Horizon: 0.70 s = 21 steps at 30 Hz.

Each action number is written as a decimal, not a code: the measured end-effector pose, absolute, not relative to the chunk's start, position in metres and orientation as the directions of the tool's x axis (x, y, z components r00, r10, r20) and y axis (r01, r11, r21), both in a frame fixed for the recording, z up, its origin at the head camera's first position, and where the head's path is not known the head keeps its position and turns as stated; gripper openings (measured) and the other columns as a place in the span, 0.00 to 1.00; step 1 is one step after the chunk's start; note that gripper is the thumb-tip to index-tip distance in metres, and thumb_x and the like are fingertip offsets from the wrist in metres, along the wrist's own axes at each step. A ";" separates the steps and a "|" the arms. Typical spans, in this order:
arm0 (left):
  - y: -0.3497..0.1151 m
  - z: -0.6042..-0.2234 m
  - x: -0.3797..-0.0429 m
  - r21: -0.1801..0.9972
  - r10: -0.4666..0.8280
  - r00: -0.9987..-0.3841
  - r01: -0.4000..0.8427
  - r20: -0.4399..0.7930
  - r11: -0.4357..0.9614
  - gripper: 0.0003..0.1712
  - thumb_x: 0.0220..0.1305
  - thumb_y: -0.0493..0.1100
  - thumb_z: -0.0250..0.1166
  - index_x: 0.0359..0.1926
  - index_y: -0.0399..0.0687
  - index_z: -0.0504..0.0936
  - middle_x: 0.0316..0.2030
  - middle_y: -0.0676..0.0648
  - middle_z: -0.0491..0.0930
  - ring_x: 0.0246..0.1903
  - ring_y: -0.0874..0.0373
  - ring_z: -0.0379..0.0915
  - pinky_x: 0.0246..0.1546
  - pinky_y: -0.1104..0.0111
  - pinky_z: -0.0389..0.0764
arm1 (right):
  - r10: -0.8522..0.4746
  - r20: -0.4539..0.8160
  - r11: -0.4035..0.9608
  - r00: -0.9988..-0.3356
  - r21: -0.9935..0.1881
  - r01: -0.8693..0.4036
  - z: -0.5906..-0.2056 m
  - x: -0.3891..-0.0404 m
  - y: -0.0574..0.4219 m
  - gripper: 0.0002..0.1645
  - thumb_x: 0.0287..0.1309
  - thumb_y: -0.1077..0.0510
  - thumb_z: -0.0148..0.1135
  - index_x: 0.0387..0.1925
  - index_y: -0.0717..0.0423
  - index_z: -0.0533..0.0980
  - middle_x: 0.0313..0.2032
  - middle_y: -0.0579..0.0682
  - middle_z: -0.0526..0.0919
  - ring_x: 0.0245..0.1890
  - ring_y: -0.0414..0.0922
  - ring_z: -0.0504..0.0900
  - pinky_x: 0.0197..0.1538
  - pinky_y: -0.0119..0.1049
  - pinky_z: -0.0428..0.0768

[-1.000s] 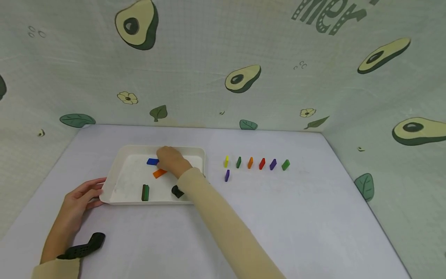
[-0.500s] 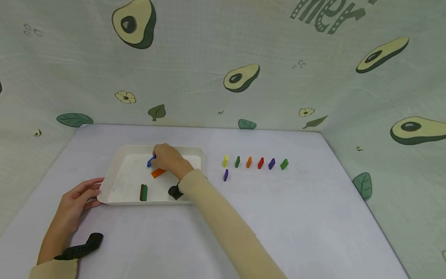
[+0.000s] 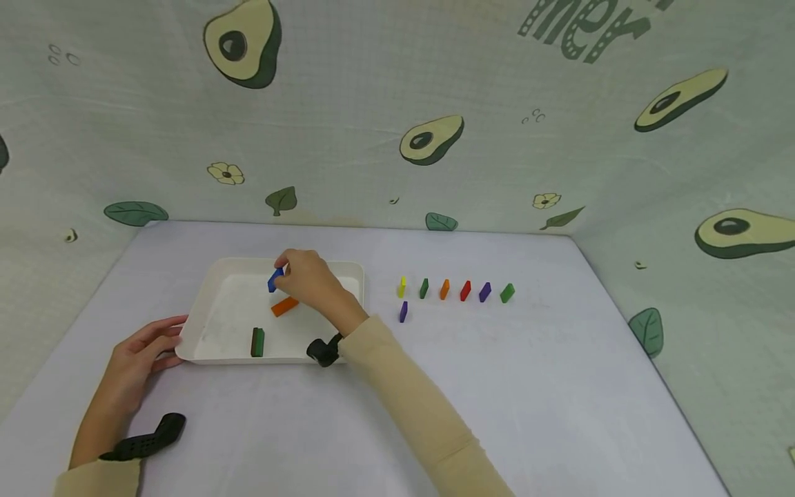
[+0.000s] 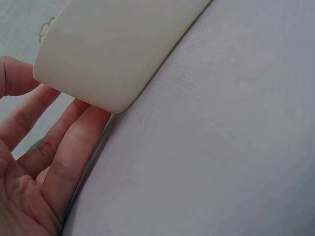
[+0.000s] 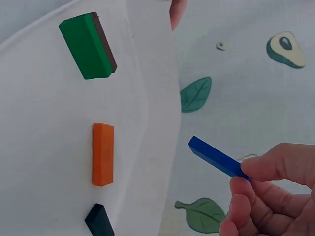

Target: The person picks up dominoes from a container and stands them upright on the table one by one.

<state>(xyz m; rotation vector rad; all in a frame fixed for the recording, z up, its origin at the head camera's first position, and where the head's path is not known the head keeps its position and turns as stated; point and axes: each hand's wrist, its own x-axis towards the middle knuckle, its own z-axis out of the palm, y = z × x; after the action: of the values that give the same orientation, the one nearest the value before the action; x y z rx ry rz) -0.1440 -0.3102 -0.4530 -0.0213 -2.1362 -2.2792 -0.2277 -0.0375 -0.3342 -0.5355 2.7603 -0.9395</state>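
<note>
My right hand (image 3: 310,279) pinches a small blue domino block (image 5: 216,156) between thumb and fingers, above the far part of the white tray (image 3: 217,310). In the right wrist view the block points away from the fingertips. Below the hand, an orange block (image 3: 285,306) lies flat in the tray. Nearer the front, a green block (image 5: 86,46) lies against a brown one (image 5: 104,42). A dark block (image 5: 100,221) shows at the right wrist view's lower edge. My left hand (image 3: 136,355) touches the tray's left end with fingers extended, fingertips against its outer wall.
Right of the tray, several blocks stand upright in a row, from a yellow one (image 3: 401,286) to a light green one (image 3: 507,293). A purple block (image 3: 404,311) stands in front of the yellow one. A printed cloth (image 3: 348,103) hangs behind the table.
My right hand has taken hold of the blue block, tilted it up and lifted it from the tray floor. The left hand stays at the tray's end.
</note>
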 end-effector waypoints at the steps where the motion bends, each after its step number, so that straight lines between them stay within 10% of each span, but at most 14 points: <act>1: -0.310 -0.453 -0.144 0.997 -0.002 -1.000 0.024 0.024 -0.067 0.15 0.64 0.35 0.58 0.51 0.50 0.79 0.41 0.64 0.81 0.31 0.70 0.78 0.27 0.77 0.81 | -0.395 -0.033 0.722 -0.918 -0.628 -0.288 -0.332 -0.225 -0.034 0.15 0.59 0.58 0.58 0.48 0.55 0.76 0.28 0.44 0.75 0.19 0.36 0.71 0.21 0.22 0.70; 21: -0.312 -0.453 -0.144 1.000 -0.022 -1.000 0.001 0.002 0.002 0.16 0.65 0.38 0.58 0.53 0.52 0.78 0.42 0.66 0.79 0.32 0.71 0.78 0.28 0.78 0.80 | -0.284 0.126 0.582 -0.950 -0.765 -0.276 -0.305 -0.179 0.049 0.16 0.59 0.60 0.59 0.49 0.57 0.76 0.29 0.48 0.76 0.32 0.42 0.72 0.29 0.23 0.72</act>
<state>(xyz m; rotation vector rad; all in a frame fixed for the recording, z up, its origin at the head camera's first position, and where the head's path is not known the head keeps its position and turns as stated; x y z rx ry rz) -0.1435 -0.3120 -0.4529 0.0228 -2.2112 -2.2079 -0.1786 0.0494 -0.3048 -0.4925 2.7856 -1.3441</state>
